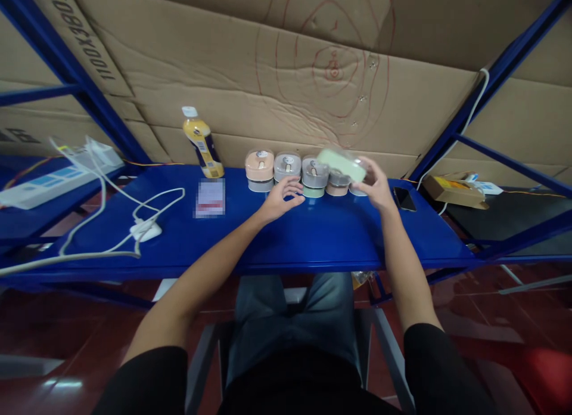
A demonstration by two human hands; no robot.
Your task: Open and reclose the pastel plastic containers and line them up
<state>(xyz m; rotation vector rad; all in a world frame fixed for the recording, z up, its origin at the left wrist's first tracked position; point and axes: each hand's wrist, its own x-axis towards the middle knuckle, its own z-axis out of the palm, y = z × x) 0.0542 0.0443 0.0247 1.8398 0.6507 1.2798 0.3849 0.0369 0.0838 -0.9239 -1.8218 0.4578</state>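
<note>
Fig.: cardboard sheet (250, 81) behind blue steel shelf (286, 248). 1 power strip (44, 188) at far L of shelf, w/ white cable (96, 224) looping across it. 1 brown box (453, 191) on dark shelf section, far R. 2 hands over shelf ctr. R hand (378, 188): thumb & fingers pinching R end of 1 pale-green tub (342, 166), clear-topped, tilted, held above row. L hand (279, 201): fingers (295, 191) spread, nothing held, tips just beside 3rd tub (313, 179), green-based. 5 round tubs (287, 172) in row on shelf, 2-tone, last partly hidden behind R hand. 1 bottle (203, 143), yellow label, upright, L of row. 1 phone (404, 198), black, just R of R hand. 1 card (210, 197), blurred, betw. bottle & L hand. 1 white plug (145, 229) on shelf.
</note>
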